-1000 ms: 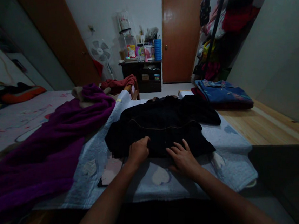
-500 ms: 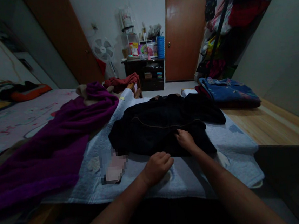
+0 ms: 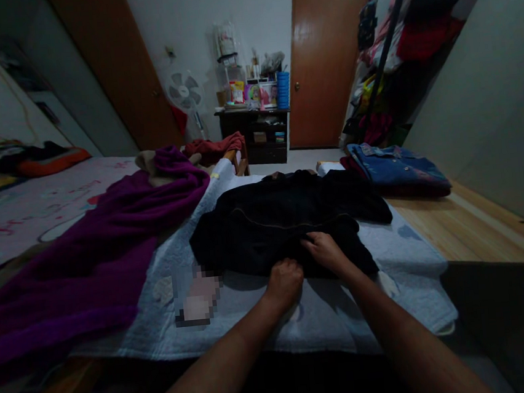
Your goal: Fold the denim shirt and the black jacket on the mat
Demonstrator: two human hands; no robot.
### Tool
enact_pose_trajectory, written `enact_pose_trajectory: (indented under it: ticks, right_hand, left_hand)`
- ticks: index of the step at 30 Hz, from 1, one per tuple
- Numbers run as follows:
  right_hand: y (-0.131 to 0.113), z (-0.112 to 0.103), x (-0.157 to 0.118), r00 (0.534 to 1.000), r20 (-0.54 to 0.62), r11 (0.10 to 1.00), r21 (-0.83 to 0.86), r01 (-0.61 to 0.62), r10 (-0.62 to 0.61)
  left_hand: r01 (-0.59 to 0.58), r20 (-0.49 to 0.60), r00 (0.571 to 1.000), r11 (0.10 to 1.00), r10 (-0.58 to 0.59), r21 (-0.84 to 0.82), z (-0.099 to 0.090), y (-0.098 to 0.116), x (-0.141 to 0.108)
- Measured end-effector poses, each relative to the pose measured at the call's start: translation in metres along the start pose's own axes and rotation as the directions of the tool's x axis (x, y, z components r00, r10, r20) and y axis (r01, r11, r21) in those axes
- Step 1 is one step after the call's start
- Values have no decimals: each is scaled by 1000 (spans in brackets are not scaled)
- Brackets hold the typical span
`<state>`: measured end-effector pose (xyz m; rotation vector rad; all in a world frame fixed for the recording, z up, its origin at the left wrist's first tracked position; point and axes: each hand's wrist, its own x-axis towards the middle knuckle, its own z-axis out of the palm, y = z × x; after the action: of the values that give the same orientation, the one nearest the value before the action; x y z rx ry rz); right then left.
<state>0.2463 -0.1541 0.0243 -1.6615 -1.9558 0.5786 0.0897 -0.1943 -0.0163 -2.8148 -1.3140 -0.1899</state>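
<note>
A black jacket (image 3: pixel 263 212) with a thin tan line across it lies spread on a pale blue quilted cover (image 3: pixel 251 330). My right hand (image 3: pixel 325 249) pinches the cloth near the middle of its near part. At the near edge, my left hand (image 3: pixel 286 280) is closed with its fingertips curled into the same jacket; the exact grip is partly hidden in the dark fabric. To the left of the jacket lies a flat, blurred-out object (image 3: pixel 201 298), whose kind I cannot tell.
A purple blanket (image 3: pixel 108 236) is heaped on the left, beside a bed with a pink patterned sheet (image 3: pixel 26 207). On the wooden board (image 3: pixel 482 225) at right sits a folded denim garment (image 3: pixel 398 165) on dark red cloth. A fan (image 3: pixel 184 89) and a dark cabinet (image 3: pixel 256 138) stand behind.
My left hand has moved forward from the cover to the jacket's near edge and closed there. My right hand keeps its pinch and has shifted slightly left.
</note>
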Motion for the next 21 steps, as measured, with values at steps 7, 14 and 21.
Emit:
enact_pose_trajectory:
  ticks: [7, 14, 21]
  right_hand:
    - [-16, -3, -2, 991, -48, 982, 136, 129, -123]
    - [-14, 16, -24, 928, 260, 961, 3, 276, -268]
    - [2, 25, -46, 911, 293, 934, -120, 336, -290]
  left_hand:
    - [-149, -142, 979, 989, 149, 16, -29, 17, -20]
    - [-188, -99, 978, 982, 185, -20, -5, 18, -46]
    - [-170, -240, 956, 985, 166, 3, -2, -16, -80]
